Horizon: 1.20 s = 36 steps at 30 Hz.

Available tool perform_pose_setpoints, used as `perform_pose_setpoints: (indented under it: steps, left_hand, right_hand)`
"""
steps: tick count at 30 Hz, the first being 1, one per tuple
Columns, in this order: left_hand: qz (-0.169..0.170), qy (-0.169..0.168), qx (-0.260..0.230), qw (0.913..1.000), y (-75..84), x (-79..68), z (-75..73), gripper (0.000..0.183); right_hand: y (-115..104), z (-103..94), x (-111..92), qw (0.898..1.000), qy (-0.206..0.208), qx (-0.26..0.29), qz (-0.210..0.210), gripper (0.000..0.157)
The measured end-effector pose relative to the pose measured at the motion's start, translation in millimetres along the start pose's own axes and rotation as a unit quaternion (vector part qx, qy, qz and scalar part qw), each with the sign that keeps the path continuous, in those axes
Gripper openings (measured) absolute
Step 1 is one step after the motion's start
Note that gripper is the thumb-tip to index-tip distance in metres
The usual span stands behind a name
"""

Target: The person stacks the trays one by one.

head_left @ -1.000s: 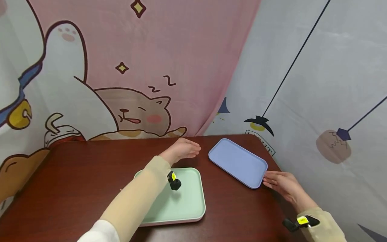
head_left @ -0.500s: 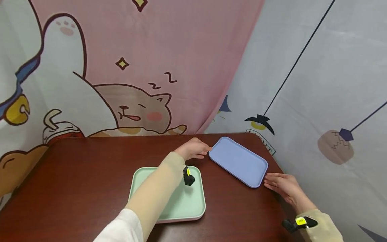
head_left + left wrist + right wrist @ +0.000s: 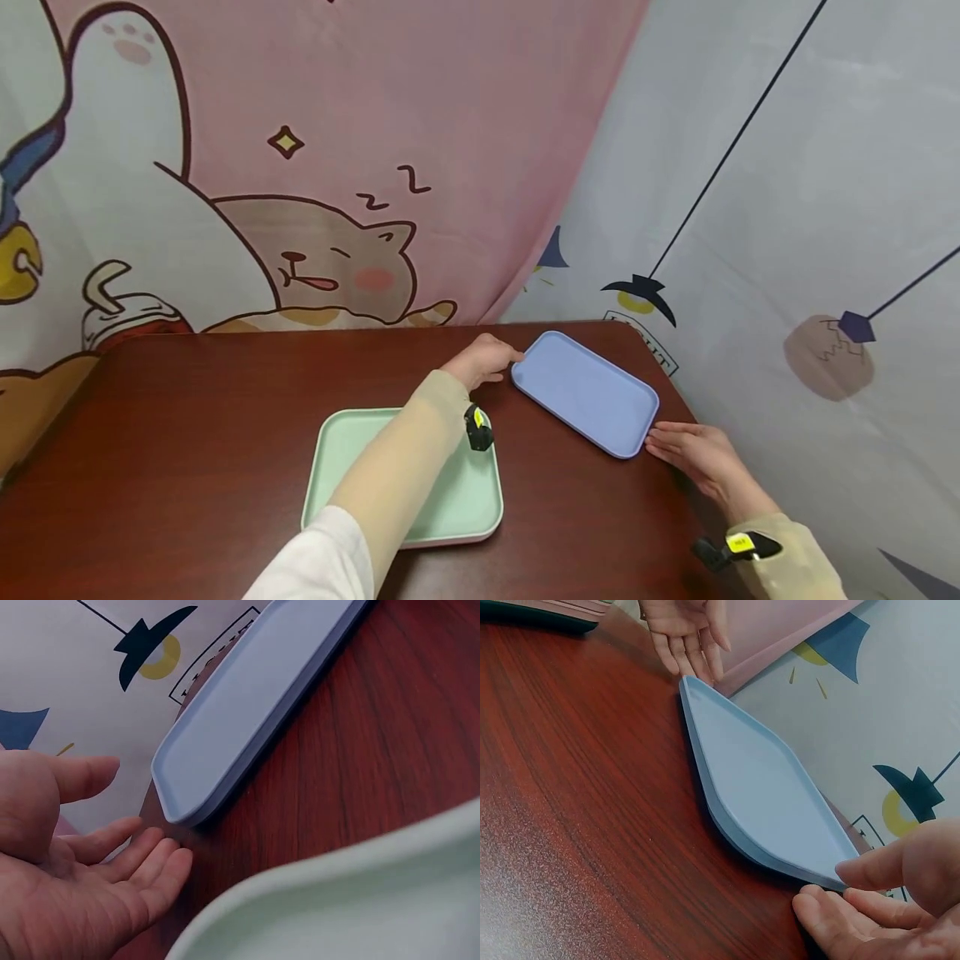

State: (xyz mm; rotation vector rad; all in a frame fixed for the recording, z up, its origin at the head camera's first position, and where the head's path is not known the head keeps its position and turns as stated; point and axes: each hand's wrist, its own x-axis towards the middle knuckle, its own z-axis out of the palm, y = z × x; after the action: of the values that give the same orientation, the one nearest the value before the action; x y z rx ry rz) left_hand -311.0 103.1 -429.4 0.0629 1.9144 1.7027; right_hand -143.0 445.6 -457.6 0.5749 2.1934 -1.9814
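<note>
A shallow blue tray [image 3: 588, 396] with rounded corners and a raised rim lies slantwise at the table's back right. At its far left end is my left hand [image 3: 483, 358]; in the left wrist view its fingers [image 3: 169, 874] are spread loosely, palm up, just short of the corner, the thumb apart. My right hand [image 3: 697, 458] is at the opposite end. In the right wrist view its thumb [image 3: 877, 866] lies over the tray's rim and its fingertips are at the outer side below, pinching the corner. A green tray [image 3: 465, 508] sits under my left forearm, partly hidden.
The dark red-brown wooden table [image 3: 187, 467] carries both trays. A cartoon-printed cloth [image 3: 480, 150] hangs along the back edge, and a pale one [image 3: 750, 275] hangs close on the right. The blue tray lies near the table's back right corner.
My left hand has moved right and over to the blue tray's left corner. My right hand has closed in slightly on the right corner. Both trays stay put while the view shifts slightly.
</note>
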Motion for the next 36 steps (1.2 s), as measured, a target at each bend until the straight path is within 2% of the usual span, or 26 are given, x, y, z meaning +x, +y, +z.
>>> perform_pose_setpoints:
  steps: [14,19,28,36]
  left_hand:
    - [0.028,-0.002,0.069,0.9972,3.1,18.0,11.5,0.047]
    - [0.019,0.009,0.08,0.9966,1.1,20.7,9.9,0.044]
    - [-0.014,0.024,0.105,0.9941,-2.0,28.9,17.4,0.042]
    - [-0.008,0.061,0.069,0.9957,-3.0,27.9,20.2,0.039]
  right_hand:
    - [-8.9,0.5,2.1,0.999,-0.026,0.02,-0.009,0.052]
    - [-10.2,0.0,0.3,0.999,-0.03,0.028,-0.004,0.053]
    - [-5.4,-2.1,-2.2,1.0,0.007,0.002,0.019,0.061]
    - [-3.9,-2.8,-5.0,1.0,0.009,-0.011,0.021,0.06]
